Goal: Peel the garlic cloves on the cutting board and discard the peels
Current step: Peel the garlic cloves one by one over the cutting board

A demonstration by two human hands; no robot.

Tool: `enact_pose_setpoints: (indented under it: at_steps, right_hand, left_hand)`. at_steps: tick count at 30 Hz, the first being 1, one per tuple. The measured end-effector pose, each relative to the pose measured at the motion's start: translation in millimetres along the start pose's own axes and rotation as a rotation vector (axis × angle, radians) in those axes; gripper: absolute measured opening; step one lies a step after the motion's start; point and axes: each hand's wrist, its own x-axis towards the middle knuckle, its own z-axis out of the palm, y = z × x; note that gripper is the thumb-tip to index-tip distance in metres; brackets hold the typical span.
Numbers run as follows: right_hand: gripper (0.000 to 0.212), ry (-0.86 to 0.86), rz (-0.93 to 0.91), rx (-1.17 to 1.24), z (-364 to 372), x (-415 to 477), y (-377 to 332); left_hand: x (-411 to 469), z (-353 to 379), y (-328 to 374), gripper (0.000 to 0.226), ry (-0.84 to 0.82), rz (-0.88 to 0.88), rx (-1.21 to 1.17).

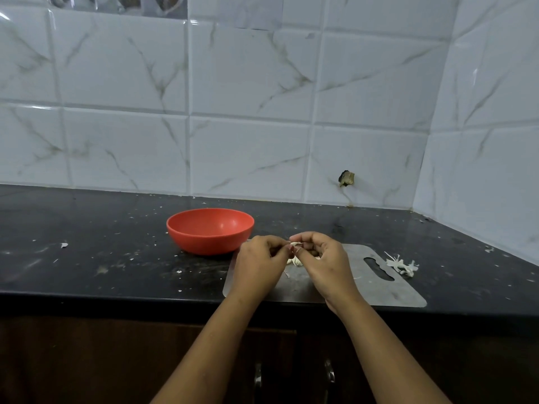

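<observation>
Above a steel cutting board, my left hand and my right hand meet fingertip to fingertip. Both pinch one small pale garlic cloves piece with a papery skin. Under my hands a few more cloves lie on the board, mostly hidden. A heap of white peels rests on the counter just past the board's right end, by its handle slot.
A red bowl stands on the black counter just left of the board, apparently empty. Small white scraps dot the counter. Tiled walls close the back and right side. The counter's front edge runs under my wrists, with cabinet doors below.
</observation>
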Motion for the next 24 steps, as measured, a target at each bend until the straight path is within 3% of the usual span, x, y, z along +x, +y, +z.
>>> enact_pose_setpoints:
  at_steps: [9,24]
  right_hand:
    - [0.015,-0.006,-0.031,-0.105,1.1,-1.3,-2.2]
    - [0.018,-0.004,-0.046,-0.213,3.2,-2.0,-0.1]
  left_hand:
    - [1.1,-8.4,-0.5,0.003,-0.041,-0.149,-0.356]
    - [0.6,-5.4,-1.8,0.014,-0.036,-0.128,-0.201]
